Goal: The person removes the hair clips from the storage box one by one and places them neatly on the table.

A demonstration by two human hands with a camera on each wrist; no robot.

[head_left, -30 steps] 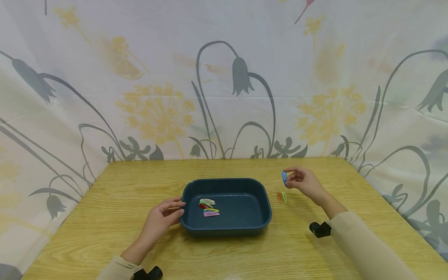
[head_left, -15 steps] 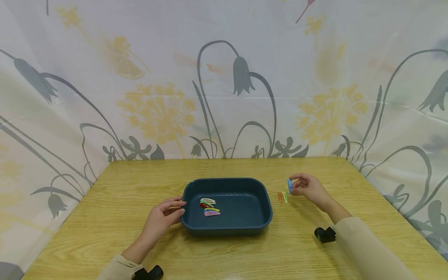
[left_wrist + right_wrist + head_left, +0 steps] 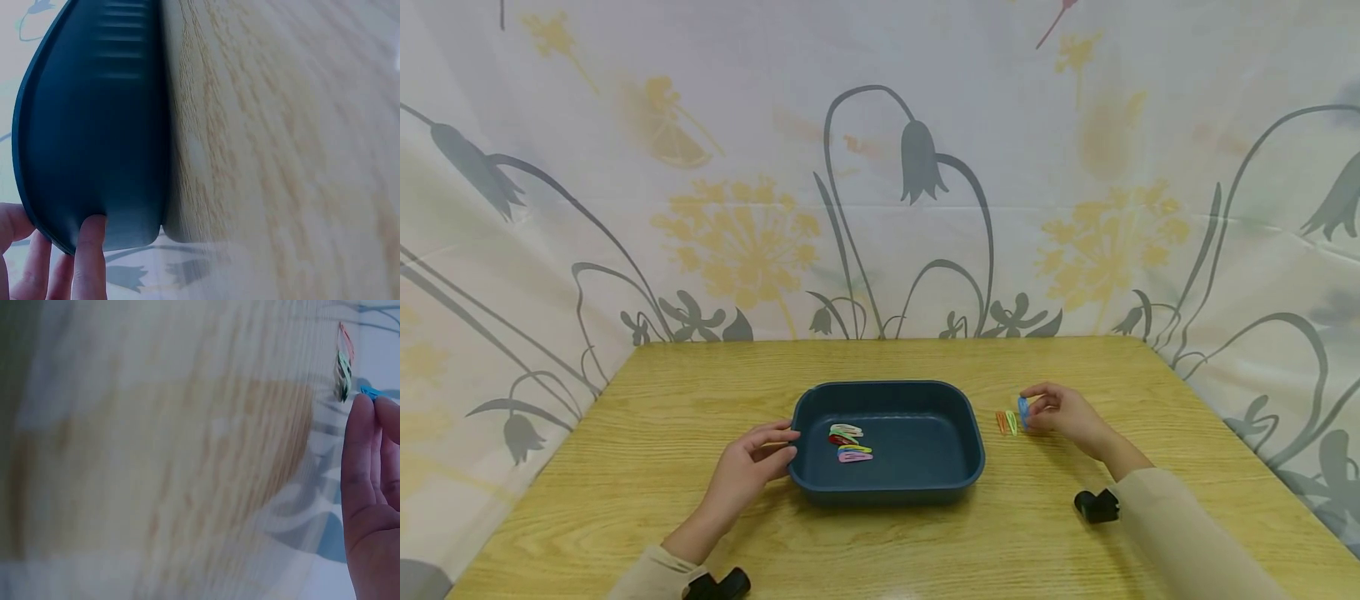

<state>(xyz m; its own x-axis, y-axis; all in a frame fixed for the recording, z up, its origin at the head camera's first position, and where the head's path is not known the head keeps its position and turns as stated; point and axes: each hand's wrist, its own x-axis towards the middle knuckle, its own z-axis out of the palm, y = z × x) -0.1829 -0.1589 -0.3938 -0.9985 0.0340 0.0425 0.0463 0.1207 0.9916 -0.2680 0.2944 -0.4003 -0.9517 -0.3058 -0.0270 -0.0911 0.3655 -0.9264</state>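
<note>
A dark blue rectangular tray [image 3: 917,454] sits on the wooden table, several coloured snap hair clips [image 3: 854,457] lying in its left half. My left hand [image 3: 748,462] holds the tray's left rim; in the left wrist view one finger [image 3: 91,250] lies on the outer wall and the others are at the rim. To the right of the tray, my right hand [image 3: 1063,418] pinches a blue hair clip [image 3: 1023,412] between thumb and fingers, low over the table. Just left of it lie a yellow-green hair clip [image 3: 1011,422] and an orange hair clip [image 3: 1001,423], side by side.
The wood-grain table [image 3: 700,383] reaches back to a pale curtain [image 3: 760,133] printed with grey and yellow flowers. A black wrist camera mount [image 3: 1097,505] sits at the right cuff, another mount [image 3: 718,585] at the left.
My right hand has moved slightly right and down toward the table with the blue hair clip, beside the yellow-green one. The left hand and tray have stayed in place.
</note>
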